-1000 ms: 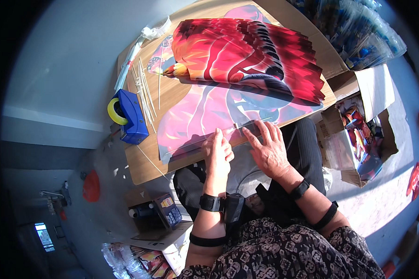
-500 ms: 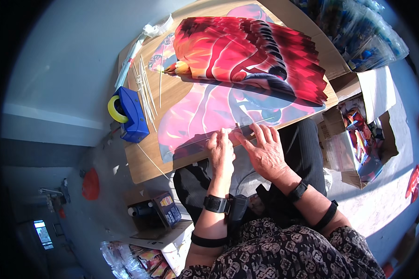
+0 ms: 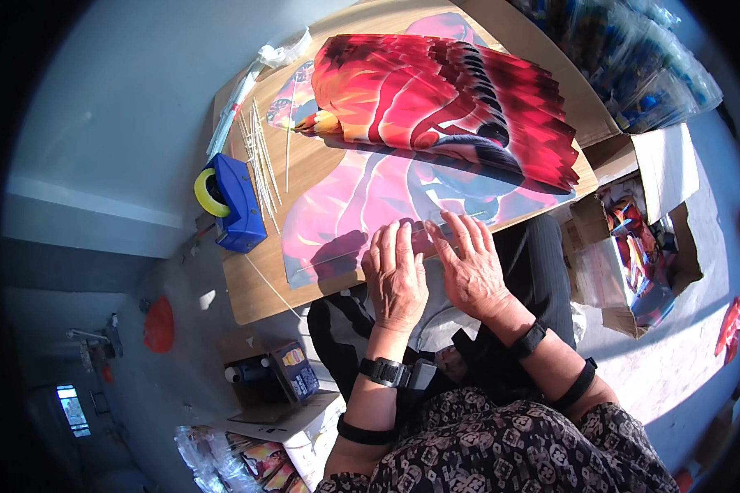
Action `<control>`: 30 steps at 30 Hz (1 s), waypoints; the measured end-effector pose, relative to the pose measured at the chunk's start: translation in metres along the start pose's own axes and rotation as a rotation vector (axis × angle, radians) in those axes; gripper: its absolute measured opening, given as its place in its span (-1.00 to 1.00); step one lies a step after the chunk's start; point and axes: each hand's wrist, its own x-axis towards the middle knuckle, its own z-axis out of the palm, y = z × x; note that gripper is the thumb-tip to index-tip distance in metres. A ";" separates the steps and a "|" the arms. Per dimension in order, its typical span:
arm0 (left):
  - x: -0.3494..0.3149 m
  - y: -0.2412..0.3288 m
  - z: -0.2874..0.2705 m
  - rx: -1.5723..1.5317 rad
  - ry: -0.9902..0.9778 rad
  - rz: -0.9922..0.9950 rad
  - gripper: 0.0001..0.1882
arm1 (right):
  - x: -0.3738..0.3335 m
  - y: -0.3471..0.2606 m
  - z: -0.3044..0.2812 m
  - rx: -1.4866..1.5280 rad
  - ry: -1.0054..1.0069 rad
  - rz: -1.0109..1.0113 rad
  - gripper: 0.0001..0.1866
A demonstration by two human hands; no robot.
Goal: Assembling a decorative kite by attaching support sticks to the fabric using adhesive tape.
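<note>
A pale pink and blue printed fabric sheet (image 3: pixel 337 201) lies on the wooden table, its near edge toward me. Along that edge runs a thin pale stick (image 3: pixel 330 257), partly covered by my fingers. My left hand (image 3: pixel 398 279) rests at the edge with its fingers stretched out over the fabric. Beside it, my right hand (image 3: pixel 473 269) lies palm down with fingers spread, its tips on the fabric by the stick. A vivid red, orange and black printed sheet (image 3: pixel 436 99), folded over with a jagged right side, covers the far part.
On the table's left stand a blue tape dispenser (image 3: pixel 243 205) with a yellow roll (image 3: pixel 209 194) and several loose thin sticks (image 3: pixel 263 168). An open cardboard box (image 3: pixel 686 255) with colourful pieces sits at right. Plastic-wrapped bundles (image 3: pixel 649 74) lie far right. Another box (image 3: pixel 292 370) is at lower left.
My left hand has gone from a pinch at the edge to flat, stretched fingers. My right hand has barely shifted, its fingers still spread.
</note>
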 end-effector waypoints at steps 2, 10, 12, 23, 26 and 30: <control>-0.002 -0.003 0.003 0.077 -0.101 0.034 -0.38 | 0.008 -0.002 -0.001 0.003 -0.012 -0.011 -0.30; -0.014 -0.019 -0.001 0.153 -0.274 -0.062 -0.23 | 0.011 0.006 0.001 -0.137 -0.145 -0.065 -0.35; -0.025 -0.038 -0.008 0.207 -0.246 -0.135 -0.23 | 0.014 0.006 -0.002 -0.162 -0.162 -0.079 -0.36; -0.083 -0.133 -0.041 0.051 0.128 -0.488 -0.36 | 0.065 0.003 0.021 0.010 0.081 -0.288 -0.73; -0.087 -0.144 -0.043 0.023 0.193 -0.478 -0.40 | 0.075 0.010 0.026 -0.077 0.048 -0.363 -0.78; -0.081 -0.161 -0.042 -0.148 0.281 -0.564 -0.50 | 0.081 0.014 0.027 -0.079 0.033 -0.396 -0.77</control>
